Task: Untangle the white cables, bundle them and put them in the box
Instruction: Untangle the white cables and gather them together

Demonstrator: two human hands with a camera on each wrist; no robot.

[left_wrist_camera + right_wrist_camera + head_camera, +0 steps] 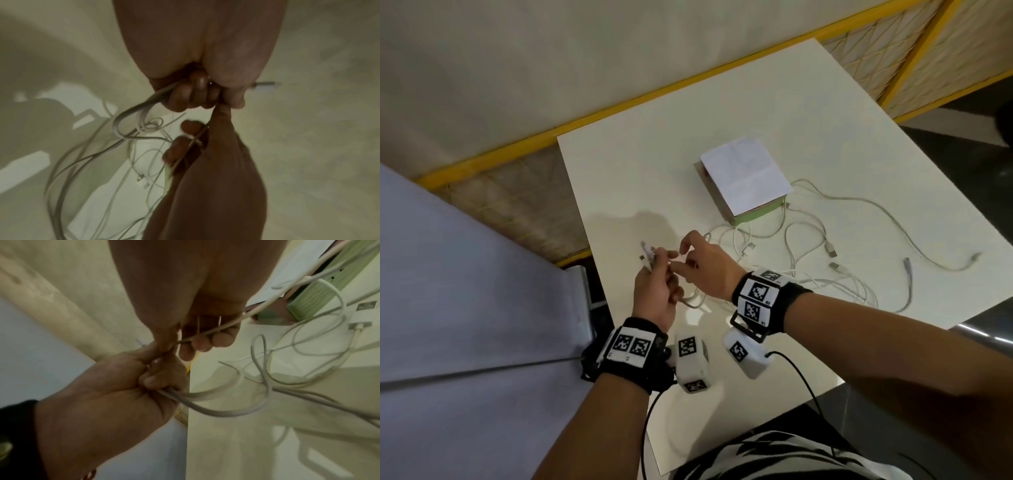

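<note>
We see a white table [808, 113] before us. At eleven o'clock a yellow rail [599, 109] runs along a pale wall [517, 51]; at nine o'clock sits a grey surface [465, 291].

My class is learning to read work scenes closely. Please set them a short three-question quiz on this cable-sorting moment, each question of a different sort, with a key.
1. True or false: the left hand grips white cables.
2. Multiple choice: the box is A) covered by a white sheet, B) open and full of cables, C) held in the right hand.
3. Fill in: most loose cable lies on the table to the ___ of the hands.

Key: 1 true; 2 A; 3 right.
</note>
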